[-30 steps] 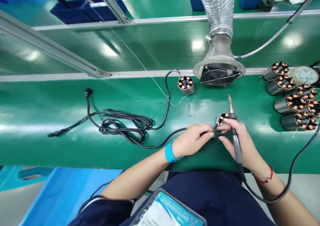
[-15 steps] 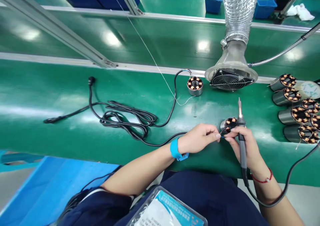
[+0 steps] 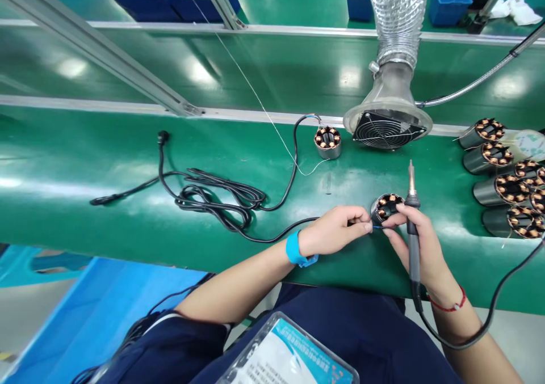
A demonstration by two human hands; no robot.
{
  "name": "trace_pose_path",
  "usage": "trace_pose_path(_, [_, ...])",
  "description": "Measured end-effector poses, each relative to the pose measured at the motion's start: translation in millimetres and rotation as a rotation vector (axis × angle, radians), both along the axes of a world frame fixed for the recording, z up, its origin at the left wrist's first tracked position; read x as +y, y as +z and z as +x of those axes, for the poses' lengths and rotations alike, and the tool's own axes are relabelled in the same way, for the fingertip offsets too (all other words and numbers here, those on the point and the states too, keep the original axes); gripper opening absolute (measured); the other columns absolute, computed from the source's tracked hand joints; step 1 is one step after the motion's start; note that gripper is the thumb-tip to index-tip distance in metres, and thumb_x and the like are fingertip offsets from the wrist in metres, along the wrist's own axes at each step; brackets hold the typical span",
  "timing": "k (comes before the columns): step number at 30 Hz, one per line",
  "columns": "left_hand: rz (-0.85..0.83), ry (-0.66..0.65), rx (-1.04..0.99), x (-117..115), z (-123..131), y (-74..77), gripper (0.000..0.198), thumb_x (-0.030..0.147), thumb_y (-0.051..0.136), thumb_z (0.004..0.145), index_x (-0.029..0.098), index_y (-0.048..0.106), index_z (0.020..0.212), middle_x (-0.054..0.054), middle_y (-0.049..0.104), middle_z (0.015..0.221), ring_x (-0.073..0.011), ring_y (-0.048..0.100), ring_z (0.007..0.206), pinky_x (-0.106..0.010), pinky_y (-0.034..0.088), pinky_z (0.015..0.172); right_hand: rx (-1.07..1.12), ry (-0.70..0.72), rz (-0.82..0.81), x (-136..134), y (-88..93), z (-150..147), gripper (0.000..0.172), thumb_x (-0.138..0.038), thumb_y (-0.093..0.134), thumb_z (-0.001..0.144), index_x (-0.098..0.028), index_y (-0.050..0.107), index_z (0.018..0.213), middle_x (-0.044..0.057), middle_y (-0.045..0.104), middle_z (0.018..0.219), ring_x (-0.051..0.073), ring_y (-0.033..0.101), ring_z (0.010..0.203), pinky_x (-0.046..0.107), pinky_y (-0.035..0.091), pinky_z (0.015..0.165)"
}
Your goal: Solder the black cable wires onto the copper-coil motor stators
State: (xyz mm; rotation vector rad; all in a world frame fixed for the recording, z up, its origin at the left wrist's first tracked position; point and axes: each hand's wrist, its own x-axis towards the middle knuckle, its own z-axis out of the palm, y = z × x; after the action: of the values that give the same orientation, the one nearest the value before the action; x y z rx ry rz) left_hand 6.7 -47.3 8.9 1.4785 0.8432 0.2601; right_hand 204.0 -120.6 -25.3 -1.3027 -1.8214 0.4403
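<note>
1. L hand (image 3: 336, 231), centre-right of frame: fingers pinched together on thin wire (image 3: 375, 226) at stator (image 3: 385, 205).
2. R hand (image 3: 421, 248): fingers clamped round soldering iron (image 3: 411, 228), tip up, just beside stator.
3. Stator lies on green desk (image 3: 128, 202), below extractor fan (image 3: 385, 130).

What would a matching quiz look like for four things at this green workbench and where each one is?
Things
1. grey-handled soldering iron
2. tangled black power cable
3. round grilled fan under silver duct
4. bright blue wristband

Places
A. on the wrist behind the left hand
B. gripped in the right hand
C. far edge of the green bench
D. loose on the bench, left of both hands

Pairs: 1-B, 2-D, 3-C, 4-A
</note>
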Motion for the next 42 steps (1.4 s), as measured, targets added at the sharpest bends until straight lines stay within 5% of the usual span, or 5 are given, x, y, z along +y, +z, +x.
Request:
trace_pose_path(8, [-0.128,0.078,-0.002,-1.0,3.4,-0.8,0.022,0.032,0.055,0.085,0.014,0.054,0.072,0.006,0.041,0.060,-0.0072,0.035,0.058,-0.021,0.029,0.056,0.031,-0.011,0.058,7.0,-4.2,-7.4,0.050,-0.018,0.063,0.087,-0.028,0.043,0.131,-0.002,0.071,0.082,0.017,0.070,0.077,0.035,0.057,0.078])
trace_pose_path(18, [-0.085,0.087,-0.001,-0.5,2.2,-8.9,0.025,0.035,0.055,0.084,0.015,0.051,0.069,0.004,0.045,0.061,-0.0077,0.037,0.060,-0.021,0.031,0.057,0.000,-0.007,0.101,9.7,-1.1,-12.5,0.046,-0.019,0.061,0.088,-0.028,0.044,0.130,-0.002,0.074,0.081,0.018,0.072,0.079,0.038,0.058,0.084])
trace_pose_path(31, [-0.081,0.117,0.013,1.2,5.9,0.3,0.023,0.032,0.055,0.084,0.015,0.052,0.069,0.005,0.044,0.060,-0.0072,0.037,0.057,-0.022,0.029,0.056,-0.007,-0.018,0.220,12.4,-7.6,-16.4,0.051,-0.014,0.063,0.085,-0.029,0.045,0.131,-0.002,0.073,0.084,0.018,0.071,0.079,0.036,0.058,0.078])
trace_pose_path(37, [-0.022,0.079,-0.012,4.0,5.9,5.4,0.023,0.028,0.055,0.085,0.015,0.049,0.066,0.007,0.037,0.058,-0.0068,0.031,0.057,-0.022,0.028,0.056,-0.041,-0.003,0.147,12.5,2.6,-21.2,0.037,-0.017,0.056,0.091,-0.028,0.049,0.125,-0.002,0.071,0.077,0.016,0.068,0.069,0.031,0.055,0.067])
trace_pose_path(42, [-0.054,0.108,-0.012,5.7,6.7,4.9,0.021,0.026,0.054,0.083,0.015,0.051,0.066,0.007,0.038,0.057,-0.0064,0.031,0.055,-0.021,0.027,0.054,0.023,-0.035,0.096,10.2,-4.1,-23.7,0.052,-0.015,0.059,0.087,-0.028,0.043,0.135,0.001,0.072,0.091,0.016,0.069,0.077,0.034,0.058,0.074])
